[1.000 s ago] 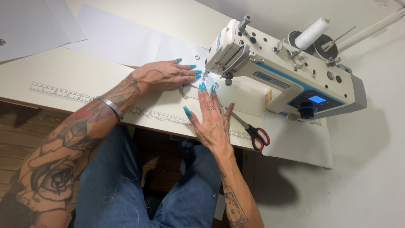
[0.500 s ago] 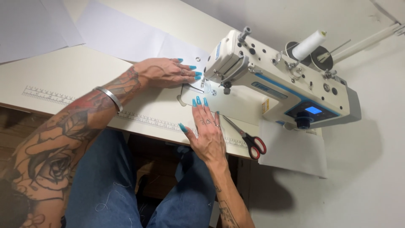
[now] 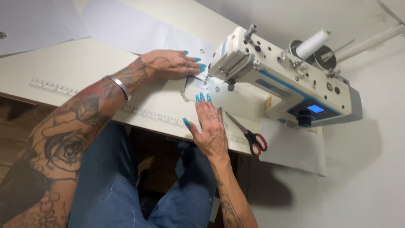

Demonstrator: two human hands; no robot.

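A white industrial sewing machine (image 3: 278, 76) with blue trim stands on a cream table (image 3: 63, 67). My left hand (image 3: 171, 64) lies flat on a small white piece of fabric (image 3: 198, 82), fingertips close to the needle area under the machine head. My right hand (image 3: 209, 126) rests flat on the table in front of the machine, fingers apart and pointing toward the needle, holding nothing. Both hands have long turquoise nails; the left wrist wears a silver bangle.
Red-handled scissors (image 3: 249, 136) lie on the table just right of my right hand. A white thread cone (image 3: 313, 43) stands behind the machine. Large white paper sheets (image 3: 126, 29) cover the far table. A printed ruler strip (image 3: 50, 86) runs along the front edge.
My right hand has drawn back from the needle area toward the table's front edge. My left hand has stayed on the fabric by the presser foot.
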